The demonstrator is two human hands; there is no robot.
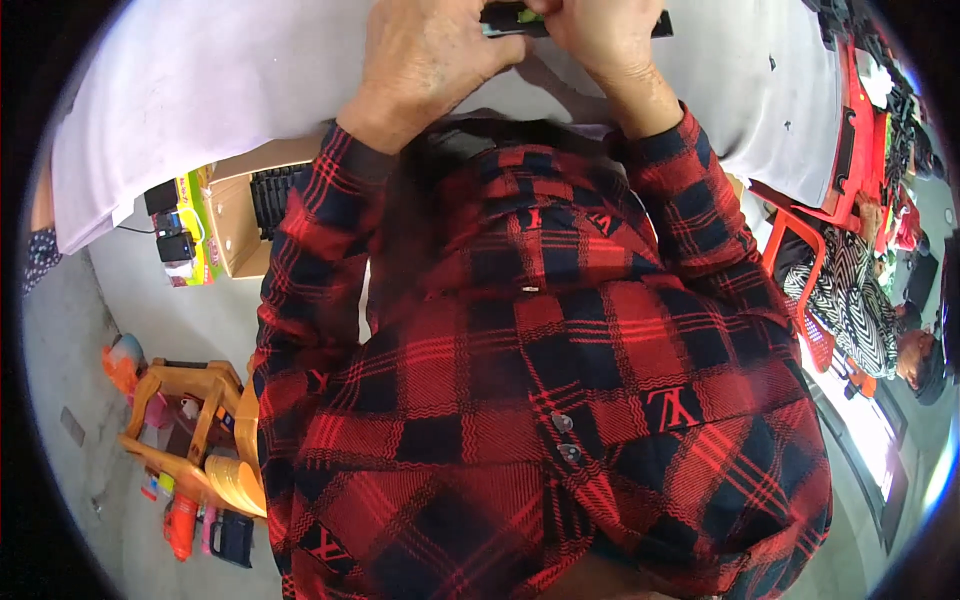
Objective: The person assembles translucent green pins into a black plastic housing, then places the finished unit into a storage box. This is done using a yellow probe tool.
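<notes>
At the far edge of the pale work table (200, 90), we hold a small, flat, dark part (510, 20) between both hands, right at the top rim of the view. Our left hand (425, 60) curls over its near end, fingers bent down around it; our right hand (600, 35) closes on the other end, thumb and fingertips pinched on top. Both grip the part, though the frame cuts off the fingertips, so we cannot tell exactly how each one sits.

We judge the part light and stiff, a thin moulded strip that two hands steady easily. It looks hard and smooth, so it may slip if pinched only at the corners; the short ends, where our hands already sit, seem the safest hold. How fragile it is, we cannot say.

What shows of it is black, long and narrow, with a bright green patch near the middle and a paler edge on the left. The rest is hidden under our fingers.

Below the table, our red-and-black checked shirt (560, 380) fills the view. A cardboard box (240, 215) stands on the floor to the left, an orange plastic stool (195, 410) nearer still.
</notes>
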